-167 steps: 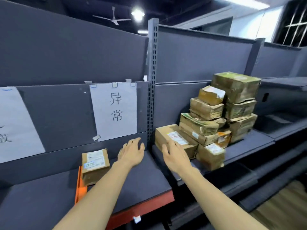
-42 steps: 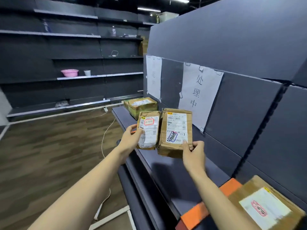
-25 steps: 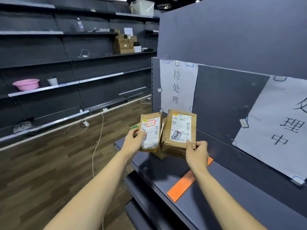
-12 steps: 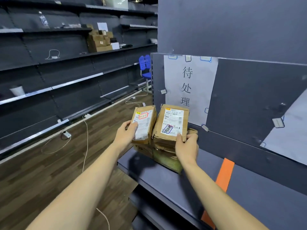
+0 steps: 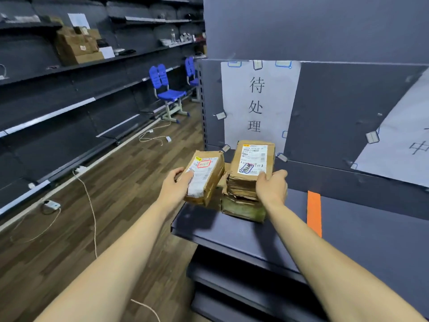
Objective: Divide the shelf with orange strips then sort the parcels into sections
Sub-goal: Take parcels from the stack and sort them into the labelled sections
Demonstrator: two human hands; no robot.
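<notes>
Two bare forearms reach forward from the bottom edge toward the left end of a dark grey shelf [image 5: 232, 231]. The left hand [image 5: 174, 189] grips a small brown cardboard parcel [image 5: 205, 176], thumb across its face and fingers behind it. This parcel is held tilted, clear of the shelf, and carries a white shipping label with a barcode and a red-outlined stamp near its top. The right hand [image 5: 271, 188] holds a second brown parcel [image 5: 254, 163] by its lower right corner, thumb on the front. This one stands nearly upright and bears a white label with barcodes and a dark oval stamp at the bottom. Its cardboard is creased and crumpled along the lower edge. It sits on top of, or just in front of, a greenish worn box [image 5: 243, 209] that rests on the shelf; whether the two touch is unclear.

To the right of the boxes an orange strip [image 5: 314, 212] lies flat on the shelf, running from front to back.

Behind the parcels a white paper sign [image 5: 260, 105] with three handwritten characters is taped to the grey back panel. Part of another sign [image 5: 404, 140] shows at the far right.

Farther off to the left, across a wooden floor, stand blue chairs [image 5: 162, 89] and dark shelving holding cardboard boxes [image 5: 76, 46].
</notes>
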